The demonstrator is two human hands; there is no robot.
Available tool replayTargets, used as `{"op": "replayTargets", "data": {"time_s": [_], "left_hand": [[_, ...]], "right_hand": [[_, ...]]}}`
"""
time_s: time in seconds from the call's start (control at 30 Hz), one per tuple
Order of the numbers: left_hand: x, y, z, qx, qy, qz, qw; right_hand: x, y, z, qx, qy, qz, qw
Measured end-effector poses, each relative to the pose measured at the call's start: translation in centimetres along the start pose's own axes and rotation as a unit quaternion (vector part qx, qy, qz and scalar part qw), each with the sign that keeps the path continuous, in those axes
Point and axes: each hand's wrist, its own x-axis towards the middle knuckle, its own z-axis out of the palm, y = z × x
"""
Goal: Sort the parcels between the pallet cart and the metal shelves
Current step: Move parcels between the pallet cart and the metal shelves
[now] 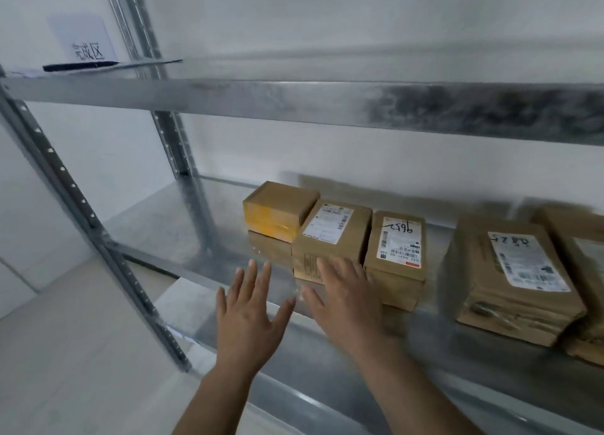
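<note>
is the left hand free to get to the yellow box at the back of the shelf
Probably yes: the left hand is open and empty, and the bare shelf left of the yellow box leaves a clear path.

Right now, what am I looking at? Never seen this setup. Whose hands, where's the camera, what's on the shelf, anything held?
One picture, from a wide-angle camera worn on a person's head, looking forward and down. No robot: the two bare hands are the person's own. The left hand is open, fingers spread, holding nothing. The right hand rests flat against a brown parcel; no grip visible. On the metal shelf lie more parcels: a yellow-sided box, a labelled parcel and a bigger parcel. A paper sign stands on the upper shelf.
</note>
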Motion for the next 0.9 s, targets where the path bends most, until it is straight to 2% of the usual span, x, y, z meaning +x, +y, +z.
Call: {"op": "replayTargets", "data": {"time_s": [0.43, 0.6, 0.9], "left_hand": [[13.2, -3.0, 1.9, -0.053, -0.001, 0.038, 0.998], [18.7, -5.8, 1.8, -0.081, -0.009, 0.072, 0.994], [28.7, -10.1, 2.7, -0.087, -0.132, 0.083, 0.984]], "right_hand": [[12.5, 1.2, 3.6, -0.047, -0.036, 0.057, 0.997], [16.6, -0.3, 5.1, -0.076, -0.033, 0.113, 0.99], [22.1, -2.3, 8.1, -0.126, -0.011, 0.229, 0.965]]}}
